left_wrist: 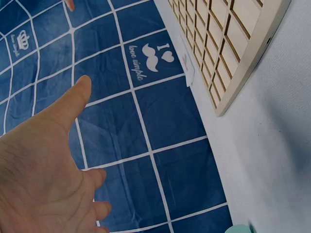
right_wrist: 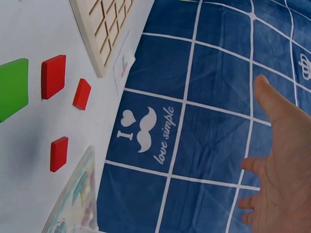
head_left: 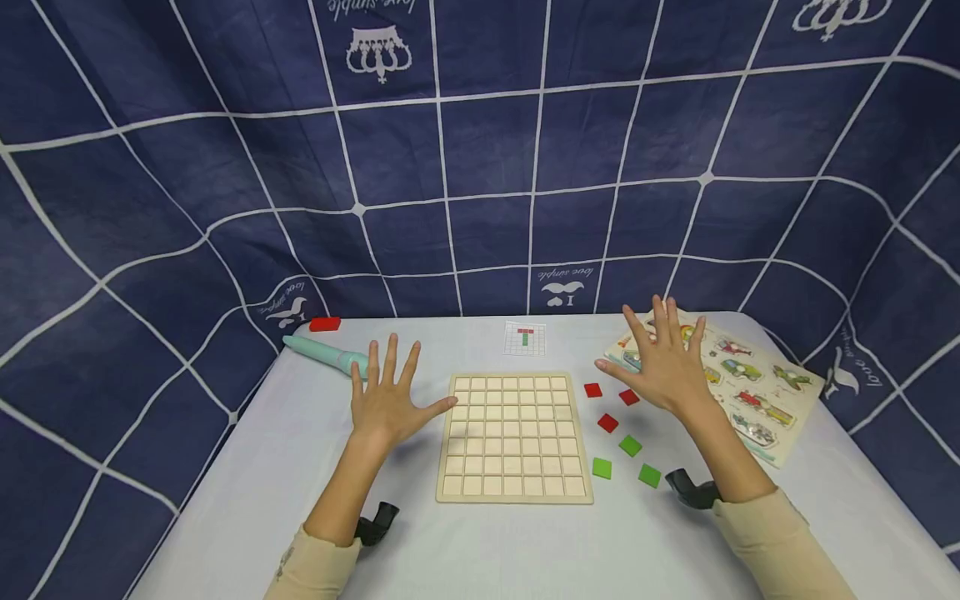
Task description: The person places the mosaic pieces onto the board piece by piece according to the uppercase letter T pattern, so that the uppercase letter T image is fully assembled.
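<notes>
My left hand [head_left: 384, 407] is raised with its fingers spread, just left of a pale wooden grid board [head_left: 517, 439]. It holds nothing; in the left wrist view its thumb [left_wrist: 73, 99] sticks out before the curtain. Across the board, my right hand [head_left: 663, 367] is also lifted and splayed, holding nothing, and overlaps a corner of the picture puzzle board [head_left: 776, 404]. Between the grid board and the right arm lie several red square tiles [head_left: 607, 423] and green square tiles [head_left: 630, 446]. Behind the grid board is a small card [head_left: 525, 339] printed with a red and green T pattern.
A mint-green tube-shaped object [head_left: 322, 354] lies at the back left of the white table [head_left: 480, 550], near a red block [head_left: 325, 323]. A dark blue curtain [head_left: 487, 150] with white lines hangs behind the table and at both sides. Black wrist mounts [head_left: 693, 490] jut inward from the arms.
</notes>
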### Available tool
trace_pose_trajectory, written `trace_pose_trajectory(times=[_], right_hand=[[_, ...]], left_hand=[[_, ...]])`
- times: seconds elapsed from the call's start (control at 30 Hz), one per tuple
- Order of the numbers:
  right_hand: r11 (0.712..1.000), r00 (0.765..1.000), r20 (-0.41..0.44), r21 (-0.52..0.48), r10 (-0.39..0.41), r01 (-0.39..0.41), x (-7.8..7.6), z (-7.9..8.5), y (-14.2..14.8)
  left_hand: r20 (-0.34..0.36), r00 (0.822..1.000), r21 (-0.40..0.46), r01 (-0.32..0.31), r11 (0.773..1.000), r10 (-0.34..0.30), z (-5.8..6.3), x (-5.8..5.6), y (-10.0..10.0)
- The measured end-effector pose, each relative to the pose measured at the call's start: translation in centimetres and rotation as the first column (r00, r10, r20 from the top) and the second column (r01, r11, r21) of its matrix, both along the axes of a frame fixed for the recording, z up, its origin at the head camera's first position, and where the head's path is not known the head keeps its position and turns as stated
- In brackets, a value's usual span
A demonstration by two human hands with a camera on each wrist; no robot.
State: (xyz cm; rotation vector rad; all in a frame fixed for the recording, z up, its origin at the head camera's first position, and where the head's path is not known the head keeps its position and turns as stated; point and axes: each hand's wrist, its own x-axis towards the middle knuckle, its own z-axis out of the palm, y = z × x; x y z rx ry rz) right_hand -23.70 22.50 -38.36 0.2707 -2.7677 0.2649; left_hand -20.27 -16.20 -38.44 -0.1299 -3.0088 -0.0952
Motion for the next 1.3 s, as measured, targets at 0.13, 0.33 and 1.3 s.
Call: trace_pose_trajectory(times=[0.13,0.33,1.3], right_hand=[[1.0,1.0,0.009,0.001,-0.003,0.003,0.1,-0.1,0.0],[1.0,1.0,0.005,-0.007,0.001,-0.001,0.3,0.0,0.2],[0.911,0.982,-0.191,-0.407,-0.008,-0.072,3.7,-7.3,2.1]], left_hand=[[0.011,1.0,-0.004,0.004,1.0,-0.004,-0.1,0.0,0.1],[0.015,1.0,-0.004,0.011,1.0,-0.011,0.0,-0.1,0.3],[-0.143,0.974,0.696,0.223,0.683,-0.173,-8.0,-0.1,0.8]])
